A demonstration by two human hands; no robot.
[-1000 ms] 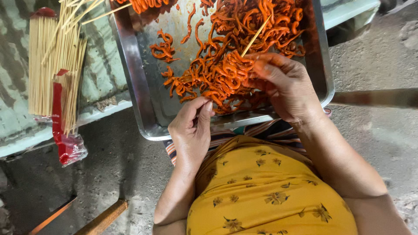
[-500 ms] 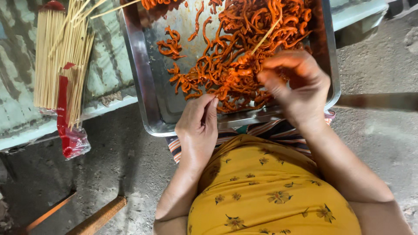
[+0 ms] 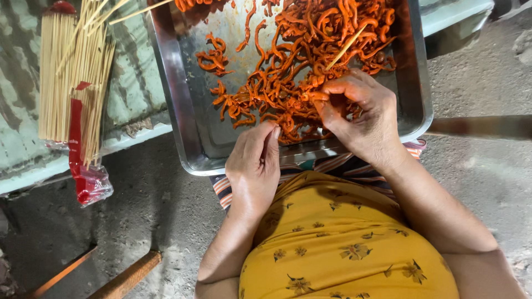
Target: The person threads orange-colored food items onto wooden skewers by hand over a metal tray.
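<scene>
On the pale green surface [image 3: 133, 105], a clear packet with a red band [image 3: 83, 166] holds bamboo skewers [image 3: 69, 83] left of the steel tray [image 3: 177, 122], where the right hand [image 3: 360, 113] pinches orange strips [image 3: 288, 99] onto a skewer [image 3: 344, 49] and the left hand [image 3: 255, 163] pinches strips at the tray's near edge.

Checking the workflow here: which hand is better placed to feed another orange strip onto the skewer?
Left, probably. The right hand already grips the skewer over the pile, so it is occupied. The left hand sits at the tray edge, fingertips touching the orange strips.

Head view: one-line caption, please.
Right hand skewers orange strips over a steel tray; left hand assists.
</scene>
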